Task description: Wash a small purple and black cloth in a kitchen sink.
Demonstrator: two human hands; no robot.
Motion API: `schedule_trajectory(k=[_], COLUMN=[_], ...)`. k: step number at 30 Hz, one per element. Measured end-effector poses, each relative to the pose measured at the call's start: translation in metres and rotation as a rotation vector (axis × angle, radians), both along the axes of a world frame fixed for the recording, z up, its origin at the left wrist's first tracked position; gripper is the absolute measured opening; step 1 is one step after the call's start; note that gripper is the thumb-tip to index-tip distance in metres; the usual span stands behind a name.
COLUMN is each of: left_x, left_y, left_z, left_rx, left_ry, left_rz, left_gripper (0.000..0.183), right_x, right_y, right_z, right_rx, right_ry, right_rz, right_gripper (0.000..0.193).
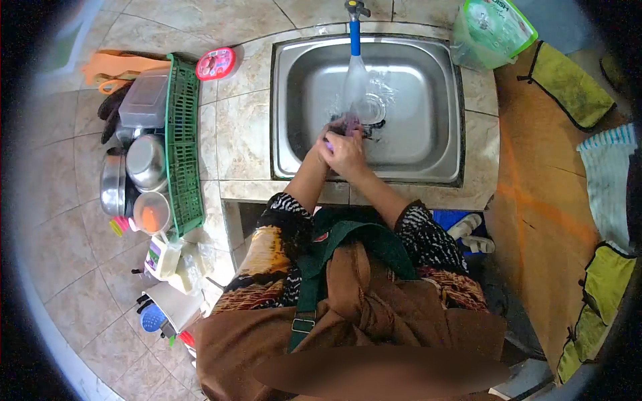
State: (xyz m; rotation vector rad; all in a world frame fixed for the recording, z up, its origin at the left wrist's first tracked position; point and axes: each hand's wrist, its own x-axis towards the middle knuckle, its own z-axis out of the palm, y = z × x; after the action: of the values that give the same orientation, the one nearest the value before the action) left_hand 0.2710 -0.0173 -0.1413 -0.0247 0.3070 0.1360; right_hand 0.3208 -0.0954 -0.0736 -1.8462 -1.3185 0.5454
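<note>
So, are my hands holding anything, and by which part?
Your left hand and right hand seem to hold something purple together; most is hidden, so the part gripped cannot be told.

On my feed the light is moderately bright and fairly even, though I can't pin down its source. I get white glints on the floor of the steel sink [428, 127] and softer highlights on the metal bowl [146, 162]. Shadow pools under the counter [249, 150]. Detail around the right hand [345, 153] looks soft, and a smeared oval blurs the brown cloth [231, 341] below. My fisheye bows the tile lines [57, 144] toward dark, grainy corners.
</note>
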Motion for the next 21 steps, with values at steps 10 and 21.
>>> schedule_trajectory(k=[10,21], left_x=[0.01,0.034], left_y=[0.005,0.004], left_z=[-0.008,0.095], left_rx=[0.647,1.253], left_ry=[0.515,0.967], left_rz=[0.112,-0.288], left_gripper=[0.033,0.047], right_x=[0.028,0.116], right_y=[0.0,0.029], right_z=[0.019,-0.051], right_rx=[-0.024,-0.244], right_ry=[0.239,0.874], right_rz=[-0.178,-0.155], right_gripper=[0.027,0.044])
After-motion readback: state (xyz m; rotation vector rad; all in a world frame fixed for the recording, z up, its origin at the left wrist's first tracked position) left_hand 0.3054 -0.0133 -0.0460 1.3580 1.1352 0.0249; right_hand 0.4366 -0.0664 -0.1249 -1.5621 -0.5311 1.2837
